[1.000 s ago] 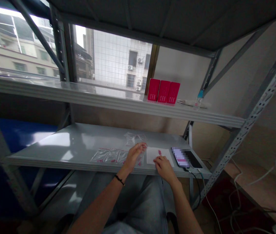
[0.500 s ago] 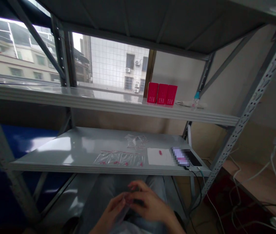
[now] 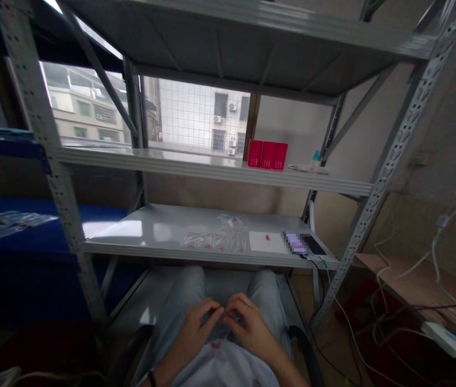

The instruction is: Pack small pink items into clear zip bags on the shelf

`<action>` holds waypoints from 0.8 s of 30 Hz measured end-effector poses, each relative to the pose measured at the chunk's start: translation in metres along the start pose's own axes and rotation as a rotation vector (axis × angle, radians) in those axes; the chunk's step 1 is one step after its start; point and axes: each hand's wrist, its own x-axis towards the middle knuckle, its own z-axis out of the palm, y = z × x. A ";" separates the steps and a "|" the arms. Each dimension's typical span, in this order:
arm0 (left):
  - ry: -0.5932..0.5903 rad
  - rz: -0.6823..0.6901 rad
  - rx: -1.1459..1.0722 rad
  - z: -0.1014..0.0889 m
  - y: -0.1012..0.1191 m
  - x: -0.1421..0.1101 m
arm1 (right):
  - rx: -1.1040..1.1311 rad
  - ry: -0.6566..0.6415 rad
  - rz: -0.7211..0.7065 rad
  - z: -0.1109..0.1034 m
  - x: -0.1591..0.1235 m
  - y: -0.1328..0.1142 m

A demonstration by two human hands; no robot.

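1. Far left: a blue surface (image 3: 10, 207) carries clear plastic bags (image 3: 6, 224), laid flat and overlapping. They sit well apart from both hands.
2. Left hand (image 3: 198, 333): held over the lap with the fingers curled inward, wrist low and a black wrist band (image 3: 151, 378) at the bottom edge of the view. The left fingertips (image 3: 220, 310) point toward the right hand.
3. Centre: a faint, dark-toned translucent area (image 3: 222, 324) lies between the two hands, too indistinct to identify. Pale fabric (image 3: 215, 361) spreads just below the hands, with pink marks (image 3: 216, 344) on or over it. Grey trousers (image 3: 190, 285) cover the knees beyond.
4. Right hand (image 3: 250, 328): mirrors the left, curled inward and just beside it, its fingers almost meeting the left fingers.
5. Grip state: both hands are partly closed, neither clenched nor spread. Whether either hand grasps the translucent item cannot be determined from this view.
6. Lower shelf of the steel rack (image 3: 207, 252), left to right: a row of clear bags holding small pink items (image 3: 212, 242), a loose clear bag (image 3: 233, 220) behind them at the rear, a white sheet (image 3: 266, 243) bearing a pink item, then a smartphone (image 3: 298, 243) with a pixelated screen and cable near the right front corner. All lie well beyond the hands.
7. Upper shelf: three red boxes (image 3: 267, 155) stand side by side, with a small blue-capped bottle (image 3: 315, 162) to their right.
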 end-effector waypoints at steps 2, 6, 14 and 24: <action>0.037 -0.001 -0.013 -0.001 0.007 -0.010 | 0.030 0.050 0.039 0.000 -0.009 -0.005; 0.053 0.022 -0.042 -0.004 0.016 -0.025 | 0.007 0.039 0.071 -0.002 -0.020 -0.007; 0.042 0.083 0.062 -0.008 0.018 -0.030 | -0.042 0.070 0.083 -0.001 -0.023 -0.010; 0.029 0.004 0.078 -0.001 -0.014 0.009 | 0.030 0.036 0.136 0.002 0.011 0.022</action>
